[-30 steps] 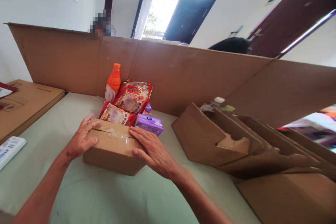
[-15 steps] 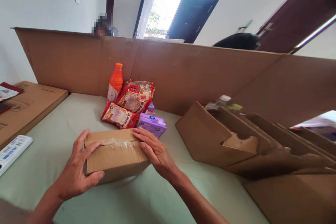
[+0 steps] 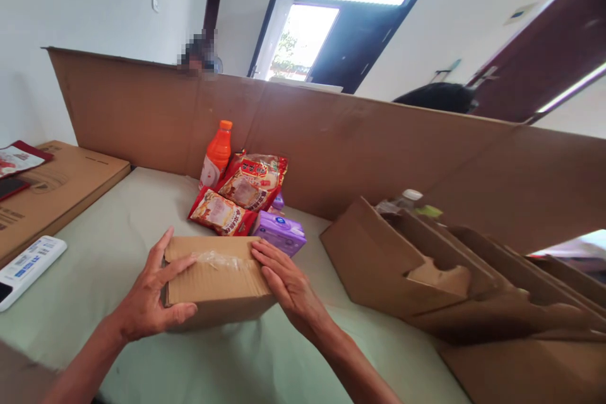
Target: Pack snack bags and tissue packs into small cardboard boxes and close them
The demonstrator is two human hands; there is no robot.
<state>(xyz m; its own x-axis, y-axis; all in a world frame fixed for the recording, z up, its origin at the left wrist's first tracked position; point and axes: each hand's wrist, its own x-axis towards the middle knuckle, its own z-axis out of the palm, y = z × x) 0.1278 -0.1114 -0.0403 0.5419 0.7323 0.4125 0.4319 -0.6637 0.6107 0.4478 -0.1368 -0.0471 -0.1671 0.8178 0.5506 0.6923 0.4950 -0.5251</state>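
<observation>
A small brown cardboard box (image 3: 215,278) with clear tape across its top sits tipped on the pale green tabletop (image 3: 118,221). My left hand (image 3: 151,297) grips its left end, thumb underneath and fingers over the top. My right hand (image 3: 286,287) presses against its right end with the fingers together. Just behind the box lie two red snack packets (image 3: 239,192), a purple pack (image 3: 280,231) and an orange drink bottle (image 3: 216,153).
A tall cardboard wall (image 3: 360,145) stands across the back of the table. Several open empty cartons (image 3: 426,265) lie stacked on the right. A flat brown carton (image 3: 52,186) and a white label strip (image 3: 28,262) are on the left. Another person shows behind the wall.
The box has been pulled toward me and tipped up. My left hand shifted from the top of the box to grip its left end; the right hand stayed on the right end.
</observation>
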